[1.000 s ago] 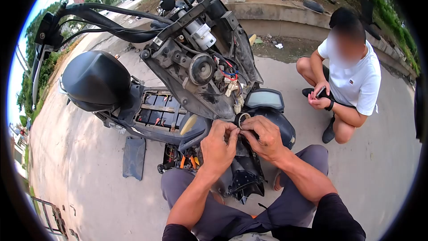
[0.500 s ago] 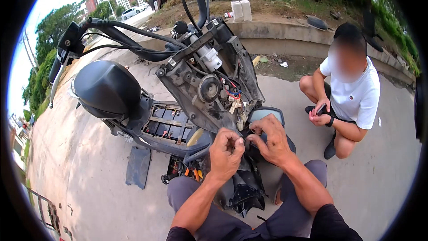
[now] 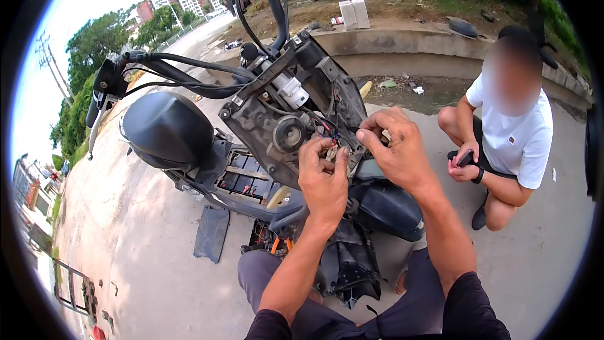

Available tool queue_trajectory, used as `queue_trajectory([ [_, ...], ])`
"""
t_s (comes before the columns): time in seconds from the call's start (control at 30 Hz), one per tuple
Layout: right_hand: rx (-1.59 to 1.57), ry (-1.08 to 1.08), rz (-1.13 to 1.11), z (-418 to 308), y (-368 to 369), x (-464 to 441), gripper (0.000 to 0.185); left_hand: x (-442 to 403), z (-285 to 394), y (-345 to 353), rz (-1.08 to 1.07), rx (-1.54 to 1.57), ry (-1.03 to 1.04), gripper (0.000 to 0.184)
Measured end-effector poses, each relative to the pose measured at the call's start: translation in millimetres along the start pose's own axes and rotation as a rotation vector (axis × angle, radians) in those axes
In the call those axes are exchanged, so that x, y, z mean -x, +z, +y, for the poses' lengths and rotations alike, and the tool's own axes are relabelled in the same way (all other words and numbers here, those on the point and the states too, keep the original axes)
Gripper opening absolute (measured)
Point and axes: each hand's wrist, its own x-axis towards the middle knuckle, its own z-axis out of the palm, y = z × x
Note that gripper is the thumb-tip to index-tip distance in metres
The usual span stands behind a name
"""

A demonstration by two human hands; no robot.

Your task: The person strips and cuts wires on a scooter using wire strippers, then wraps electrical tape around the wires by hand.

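Observation:
An electric scooter stands in front of me with its front panel off, the wiring bundle (image 3: 328, 127) exposed behind the bare front frame (image 3: 255, 123). My left hand (image 3: 324, 179) is closed at the lower wires, fingers curled round a pale wire connector (image 3: 330, 150) that they partly cover. To its right and slightly higher, my right hand (image 3: 397, 145) pinches a thin dark wire (image 3: 350, 128) between thumb and forefinger. The fingers hide the wire's end. A round black horn (image 3: 289, 134) sits just left of the wiring.
The scooter's black seat (image 3: 167, 129) and open battery compartment (image 3: 242, 176) are at left. A dark panel (image 3: 212, 233) lies on the concrete. Black front fender (image 3: 349, 271) is between my legs. At right a person (image 3: 513, 126) squats, holding a phone. A curb (image 3: 402, 47) runs behind.
Both hands have risen from below the frame to the wiring, and they have moved farther apart. The view has shifted, so the scooter's rear and the squatting person appear farther right.

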Motion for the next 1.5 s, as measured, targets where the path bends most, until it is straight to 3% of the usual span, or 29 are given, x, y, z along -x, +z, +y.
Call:
queue_trajectory([
  [0.1,-0.087,0.075,-0.038,1.7,4.6,3.0,0.015,-5.4,-2.3,9.5,-0.011,-0.234,0.05,0.032],
  [0.23,-0.117,0.064,-0.055,2.5,1.8,-2.9,0.018,-12.4,-12.2,18.3,0.056,-0.289,0.099,0.026],
  [0.47,-0.087,0.146,-0.108,10.8,10.3,-7.9,0.021,-9.8,-19.7,14.4,0.074,-0.375,0.015,0.016],
  [0.67,-0.118,0.196,-0.178,10.9,28.8,-11.5,0.026,-10.6,-16.7,5.9,-0.023,-0.094,-0.242,0.019],
  [0.8,-0.091,0.196,-0.216,12.3,40.1,-11.8,0.027,-2.9,-35.7,3.3,-0.001,-0.03,-0.199,0.022],
  [1.13,0.012,0.303,-0.274,-2.7,40.6,-17.4,0.028,2.4,-8.8,0.1,-0.061,0.011,-0.318,0.021],
  [1.23,0.028,0.282,-0.251,3.5,47.2,-15.9,0.028,3.4,-15.5,8.2,0.067,0.187,-0.197,0.024],
  [1.43,0.054,0.259,-0.242,2.9,48.9,-15.2,0.026,4.0,-5.2,2.5,0.083,0.318,-0.313,0.025],
  [1.5,0.05,0.219,-0.214,6.4,50.9,-14.2,0.027,8.3,-9.4,3.2,0.073,0.339,-0.254,0.026],
])
